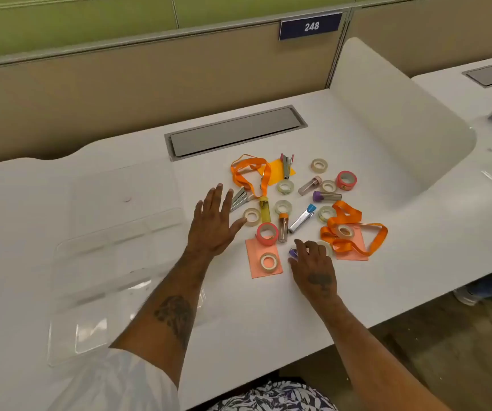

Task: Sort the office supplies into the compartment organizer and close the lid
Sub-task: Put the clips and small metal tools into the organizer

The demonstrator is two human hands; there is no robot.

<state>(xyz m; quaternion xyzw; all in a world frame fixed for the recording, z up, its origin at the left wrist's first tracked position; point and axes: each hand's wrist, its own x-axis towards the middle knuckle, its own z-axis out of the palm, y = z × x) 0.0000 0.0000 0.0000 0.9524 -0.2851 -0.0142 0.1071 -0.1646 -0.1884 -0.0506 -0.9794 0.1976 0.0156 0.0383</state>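
Clear organizer (pixel 120 256) on desk (pixel 268 307), lid (pixel 126 191) open at its 12 o'clock, ready for filling. Supply pile (pixel 283 207) at its 3 o'clock, seemingly unsorted. Right hand (pixel 313 268) at pile's 6 o'clock, fingers curled, pinching purple-capped tube (pixel 293 252), probably first pick. Left hand (pixel 213 221) at pile's 9 o'clock, spread flat, holding nothing, thumb beside beige tape roll (pixel 252 216).
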